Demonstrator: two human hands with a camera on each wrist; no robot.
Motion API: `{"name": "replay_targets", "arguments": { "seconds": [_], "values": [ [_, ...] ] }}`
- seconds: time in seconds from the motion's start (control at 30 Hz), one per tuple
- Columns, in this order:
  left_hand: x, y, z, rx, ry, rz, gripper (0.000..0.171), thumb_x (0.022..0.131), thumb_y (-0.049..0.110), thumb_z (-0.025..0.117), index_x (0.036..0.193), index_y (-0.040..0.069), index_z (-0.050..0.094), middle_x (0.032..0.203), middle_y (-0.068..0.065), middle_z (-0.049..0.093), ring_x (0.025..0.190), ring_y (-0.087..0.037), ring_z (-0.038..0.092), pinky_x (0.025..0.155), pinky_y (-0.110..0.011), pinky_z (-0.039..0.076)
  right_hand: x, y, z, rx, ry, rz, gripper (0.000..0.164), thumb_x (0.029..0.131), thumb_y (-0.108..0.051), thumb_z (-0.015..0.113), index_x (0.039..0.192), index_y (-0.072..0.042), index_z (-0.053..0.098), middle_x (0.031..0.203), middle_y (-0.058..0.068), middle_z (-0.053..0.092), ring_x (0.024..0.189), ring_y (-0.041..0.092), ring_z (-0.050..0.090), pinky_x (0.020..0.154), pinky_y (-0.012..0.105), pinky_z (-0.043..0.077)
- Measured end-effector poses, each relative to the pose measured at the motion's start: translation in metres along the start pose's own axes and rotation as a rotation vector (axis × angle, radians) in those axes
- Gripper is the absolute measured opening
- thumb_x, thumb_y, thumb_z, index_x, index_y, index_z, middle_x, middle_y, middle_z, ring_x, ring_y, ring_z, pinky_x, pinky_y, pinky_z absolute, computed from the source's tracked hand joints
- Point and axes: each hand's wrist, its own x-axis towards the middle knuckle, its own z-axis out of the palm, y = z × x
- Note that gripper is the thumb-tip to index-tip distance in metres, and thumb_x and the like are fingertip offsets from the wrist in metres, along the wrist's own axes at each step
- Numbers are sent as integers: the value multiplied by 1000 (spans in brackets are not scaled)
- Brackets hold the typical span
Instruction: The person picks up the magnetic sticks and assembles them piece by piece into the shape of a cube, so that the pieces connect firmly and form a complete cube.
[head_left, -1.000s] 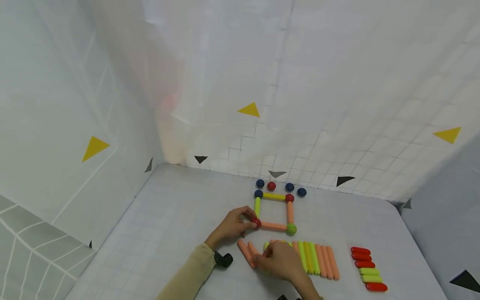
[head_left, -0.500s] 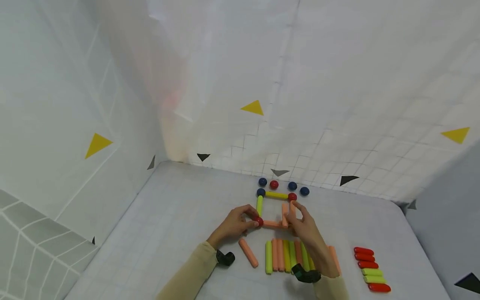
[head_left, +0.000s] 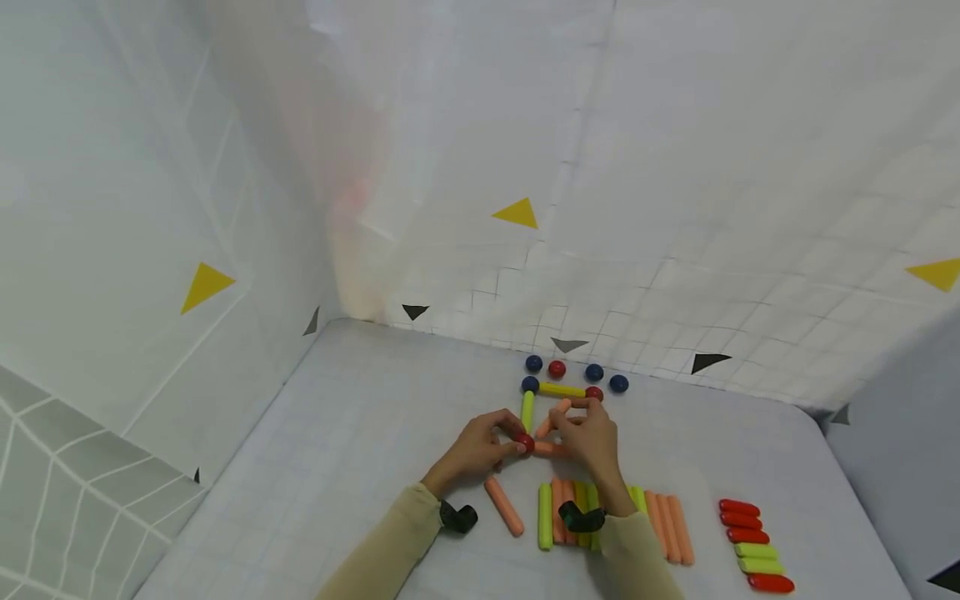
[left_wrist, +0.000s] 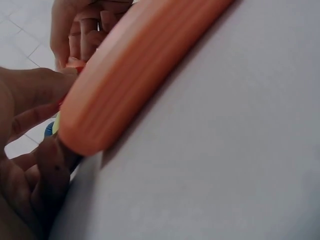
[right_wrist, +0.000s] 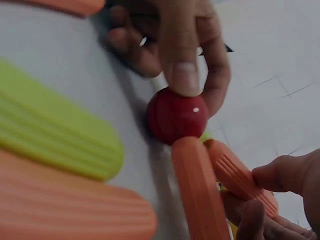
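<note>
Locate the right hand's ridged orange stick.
Head view, right of centre: the stick slants between the right hand and the glossy red ball in the left hand.

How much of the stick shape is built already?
Done: a yellow stick links a blue ball to the far red ball. In hand: the left hand pinches the near red ball; the right hand holds an orange stick close to it. Probably left: fixing that stick, maybe adding loose sticks and loose balls.

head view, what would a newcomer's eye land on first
Likely, low in the middle, the left hand pinching a red ball and the right hand holding an orange stick near it. Next, perhaps, the red and yellow-green sticks in a column at the right.
</note>
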Motion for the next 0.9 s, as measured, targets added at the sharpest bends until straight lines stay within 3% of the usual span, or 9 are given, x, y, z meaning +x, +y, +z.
{"name": "replay_targets", "arguments": {
  "seconds": [0.3,0.4,0.53,0.63,0.73,0.9],
  "values": [
    [1,-2,3,28,10,26,20,99,25,78,117,24,69,110,6,71,55,-11,60,50,-24,49,3,5,3,-187,59,-64,45,98,-42,73,112,1,70,102,18,77,80,25,70,66,33,57],
    [1,-1,4,80,20,36,20,99,26,77,117,25,69,111,6,72,57,-10,60,52,-24,48,2,2,-2,-260,61,-87,48,99,-42,71,113,3,75,102,17,76,81,25,68,72,39,58],
    [1,3,6,246,38,78,24,99,31,76,121,27,66,112,6,73,70,-6,58,63,-24,47,-2,1,-19,-251,98,-116,47,101,-41,70,121,2,75,106,18,77,91,31,70,85,49,58],
    [0,8,8,376,29,107,31,101,36,73,129,28,63,112,6,71,80,-5,56,70,-24,45,-5,7,-45,-216,137,-141,45,102,-38,69,124,0,75,107,20,78,96,35,72,86,52,58],
    [0,14,10,457,5,117,35,104,42,67,135,28,60,109,4,66,80,-6,55,70,-23,44,-7,27,-90,-278,116,-143,43,105,-36,66,127,1,73,113,24,77,101,39,72,87,55,57],
    [2,20,13,499,12,108,29,107,42,62,132,27,63,101,3,61,75,-8,52,67,-24,42,-13,80,-178,-503,-150,-29,45,104,-26,65,135,7,63,128,36,66,113,52,65,89,63,54]
  ]
}}
